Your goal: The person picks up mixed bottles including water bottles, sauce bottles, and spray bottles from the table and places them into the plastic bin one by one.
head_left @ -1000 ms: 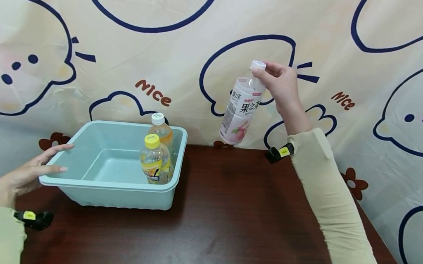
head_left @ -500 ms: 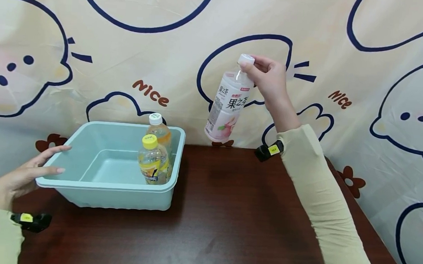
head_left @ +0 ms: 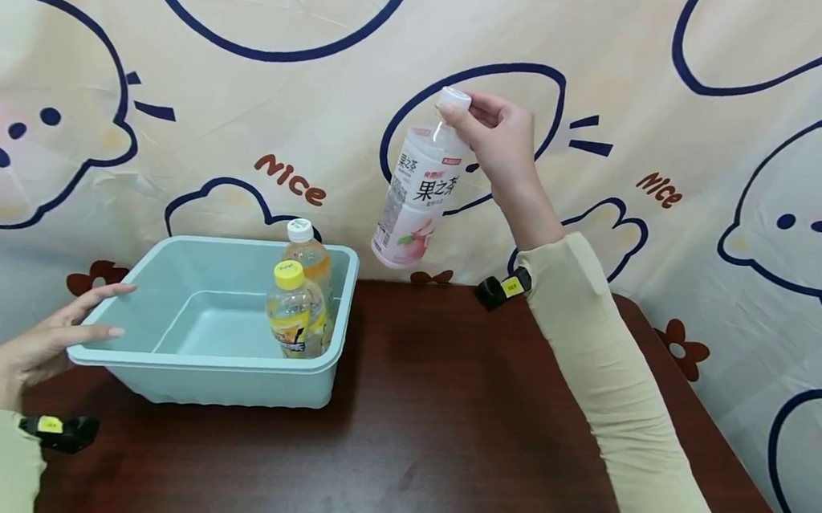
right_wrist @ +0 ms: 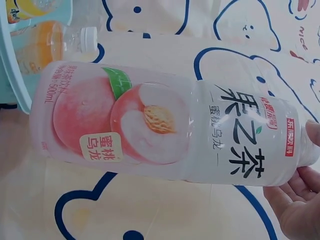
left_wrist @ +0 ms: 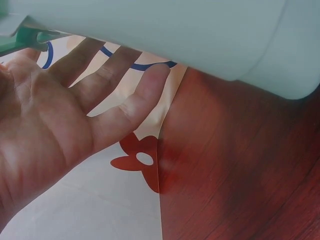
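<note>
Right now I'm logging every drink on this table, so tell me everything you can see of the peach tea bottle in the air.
The peach tea bottle is clear plastic with a white cap and a pale pink and white label showing a halved peach and Chinese characters. It hangs tilted above the brown table, base toward the light blue bin, touching neither. Only the right hand touches it, pinching it at the cap.

A staged recording spot: cartoon-printed backdrop cloth (head_left: 251, 75) behind a wooden table (head_left: 441, 420).

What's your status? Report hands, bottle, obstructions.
Right hand pinches white-capped peach tea bottle aloft. Left hand open against pale blue plastic tub. Two yellow drink bottles inside. Nothing in between.
</note>
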Motion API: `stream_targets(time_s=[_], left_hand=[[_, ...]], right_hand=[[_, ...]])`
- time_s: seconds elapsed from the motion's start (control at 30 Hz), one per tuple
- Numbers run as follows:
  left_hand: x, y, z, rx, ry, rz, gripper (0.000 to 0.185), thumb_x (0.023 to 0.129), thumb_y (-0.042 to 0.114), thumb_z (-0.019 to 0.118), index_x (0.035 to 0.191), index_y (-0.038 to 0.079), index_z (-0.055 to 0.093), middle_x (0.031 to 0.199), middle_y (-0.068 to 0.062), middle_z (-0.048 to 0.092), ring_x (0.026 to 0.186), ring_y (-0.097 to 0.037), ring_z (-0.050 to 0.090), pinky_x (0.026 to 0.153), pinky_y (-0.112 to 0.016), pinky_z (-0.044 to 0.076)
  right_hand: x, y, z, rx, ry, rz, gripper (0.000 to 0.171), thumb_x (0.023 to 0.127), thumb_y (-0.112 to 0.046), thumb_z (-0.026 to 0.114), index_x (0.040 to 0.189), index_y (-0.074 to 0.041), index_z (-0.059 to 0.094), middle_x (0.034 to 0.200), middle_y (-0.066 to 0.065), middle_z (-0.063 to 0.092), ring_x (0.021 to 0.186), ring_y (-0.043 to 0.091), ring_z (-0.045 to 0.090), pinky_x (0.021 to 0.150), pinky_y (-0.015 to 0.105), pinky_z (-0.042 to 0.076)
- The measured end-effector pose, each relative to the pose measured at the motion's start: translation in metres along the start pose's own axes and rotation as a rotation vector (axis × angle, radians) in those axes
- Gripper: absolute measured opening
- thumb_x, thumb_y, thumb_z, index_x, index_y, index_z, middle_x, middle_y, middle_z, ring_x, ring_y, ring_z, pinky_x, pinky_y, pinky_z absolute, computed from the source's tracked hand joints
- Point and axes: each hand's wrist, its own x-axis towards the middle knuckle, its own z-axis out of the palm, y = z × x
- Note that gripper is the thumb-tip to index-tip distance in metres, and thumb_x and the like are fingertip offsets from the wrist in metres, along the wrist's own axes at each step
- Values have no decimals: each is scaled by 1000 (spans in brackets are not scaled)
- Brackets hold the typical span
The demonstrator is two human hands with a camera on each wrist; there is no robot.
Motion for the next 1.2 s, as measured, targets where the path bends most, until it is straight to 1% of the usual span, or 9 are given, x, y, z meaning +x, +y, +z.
stream_targets(time_s=[0.1,0.27,0.47,0.53,0.73,0.93,1.03,1.13,1.2], left_hand=[[-1,0,-1,5,-4,8,57,93,11,47,134,47,29,140,8,1,83,-2,53,66,-30,53],[-1,1,-1,12,5,5,58,93,12,47,134,47,28,140,8,2,83,-2,54,67,-30,53],[-2,2,-1,-10,-3,1,58,93,10,46,134,47,29,139,7,2,83,-3,54,67,-30,53],[-3,2,-2,-24,-12,0,58,93,9,46,134,47,30,137,8,5,83,-3,54,67,-30,53],[-5,2,-3,-85,-37,16,55,93,6,45,130,46,37,123,14,20,80,-9,57,65,-31,53],[-4,3,-1,-86,-40,8,56,93,6,44,131,47,35,135,11,9,83,-6,56,67,-29,53],[-5,3,-1,-98,-44,9,58,93,5,44,131,47,35,135,10,6,83,-6,57,68,-29,53],[-5,3,-2,-118,-53,12,58,93,4,43,132,47,35,133,11,10,84,-7,57,67,-30,53],[-4,2,-3,-111,-60,9,58,93,5,43,133,46,34,135,11,8,85,-5,56,68,-29,53]], right_hand=[[0,-2,4,10,4,-24,36,81,-18,69,112,-1,63,105,9,63,91,16,57,78,26,47],[1,-7,11,10,2,-61,36,81,-17,68,113,0,62,106,10,63,93,17,58,82,25,46],[0,-12,18,20,-15,-48,39,81,-16,69,116,-1,60,110,10,62,96,17,57,84,24,46],[0,-13,21,25,-17,-45,39,81,-16,69,116,-1,60,109,10,62,96,17,57,83,23,45],[-1,-16,30,30,-23,-92,37,83,-15,67,116,1,59,109,11,61,96,17,57,84,23,46],[-2,-19,38,48,5,-136,36,82,-14,67,114,2,60,109,11,61,97,17,58,84,22,45],[-3,-21,42,57,21,-144,36,82,-14,67,114,2,60,108,11,61,95,17,58,84,21,45],[-3,-22,46,79,17,-152,36,82,-13,67,114,2,60,106,11,61,94,17,59,82,21,46],[-3,-23,48,91,16,-151,36,82,-13,67,114,2,59,106,11,61,94,17,59,82,21,46]])
